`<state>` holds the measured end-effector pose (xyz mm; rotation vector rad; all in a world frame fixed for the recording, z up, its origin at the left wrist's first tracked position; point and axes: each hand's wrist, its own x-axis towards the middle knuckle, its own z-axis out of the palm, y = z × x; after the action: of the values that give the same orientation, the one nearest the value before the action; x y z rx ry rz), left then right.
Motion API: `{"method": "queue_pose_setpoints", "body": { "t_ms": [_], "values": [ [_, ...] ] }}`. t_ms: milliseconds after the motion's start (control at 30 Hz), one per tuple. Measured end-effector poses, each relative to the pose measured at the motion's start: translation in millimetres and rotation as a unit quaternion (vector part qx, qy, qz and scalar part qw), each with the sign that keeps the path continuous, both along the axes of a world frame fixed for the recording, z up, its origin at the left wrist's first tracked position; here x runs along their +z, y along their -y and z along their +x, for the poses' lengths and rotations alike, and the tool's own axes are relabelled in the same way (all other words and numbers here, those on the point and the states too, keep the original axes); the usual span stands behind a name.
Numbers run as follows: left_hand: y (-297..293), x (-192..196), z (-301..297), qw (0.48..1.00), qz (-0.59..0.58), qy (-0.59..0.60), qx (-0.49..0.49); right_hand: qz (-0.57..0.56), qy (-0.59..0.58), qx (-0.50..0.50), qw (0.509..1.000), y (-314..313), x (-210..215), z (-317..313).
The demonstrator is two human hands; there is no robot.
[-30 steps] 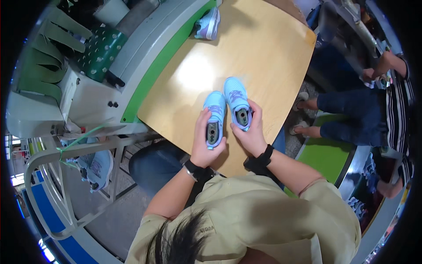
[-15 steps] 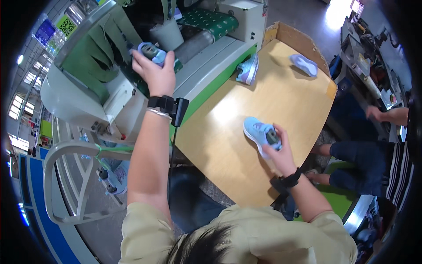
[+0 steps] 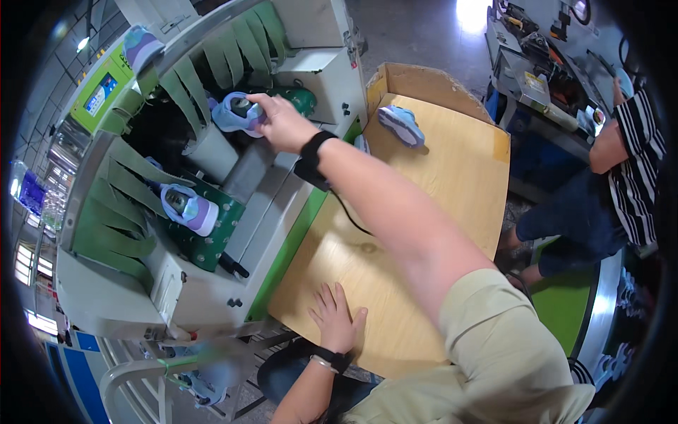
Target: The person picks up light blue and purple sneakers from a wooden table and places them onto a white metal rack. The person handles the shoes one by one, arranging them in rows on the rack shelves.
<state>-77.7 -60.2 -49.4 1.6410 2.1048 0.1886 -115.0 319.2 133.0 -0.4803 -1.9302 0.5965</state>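
Observation:
My right hand reaches far forward, its fingers closed on the heel end of a light blue and lilac sneaker with a dark insert in its collar. That sneaker is at the right-hand opening of a grey machine, beside hanging green strips. On the left-hand green dotted belt rests a second sneaker, a dark insert in it too. My left hand lies flat on the wooden tabletop, fingers spread, holding nothing.
Another sneaker lies on its side near the table's cardboard-edged far end. One more sneaker sits high on the machine beside a green control panel. To the right, a person in a striped shirt stands by a cluttered bench.
My left hand has let go of its sneaker, now on the left belt, and come back onto the table. My right hand has carried its sneaker from above the table to the machine. The view has shifted.

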Motion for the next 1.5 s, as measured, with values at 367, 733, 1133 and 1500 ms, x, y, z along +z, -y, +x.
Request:
{"method": "queue_pose_setpoints", "body": {
  "t_ms": [367,733,1133,1500],
  "values": [
    [-0.2,6.6,-4.9,0.995,-0.098,0.001,-0.005,-0.266,0.196,-0.324,0.886,-71.3,-187.5,273.2],
    [-2.1,4.3,-4.0,0.997,-0.059,-0.037,-0.015,-0.05,0.375,0.212,0.901,182.7,-128.5,330.7],
    [-1.1,-0.6,-8.5,0.995,-0.098,-0.028,-0.001,0.02,0.538,-0.104,0.836,52.1,-143.5,126.4],
    [-1.0,1.8,-5.5,0.996,-0.091,-0.01,0.012,-0.261,0.116,-0.155,0.946,54.4,-160.1,274.9]
  ]
}}
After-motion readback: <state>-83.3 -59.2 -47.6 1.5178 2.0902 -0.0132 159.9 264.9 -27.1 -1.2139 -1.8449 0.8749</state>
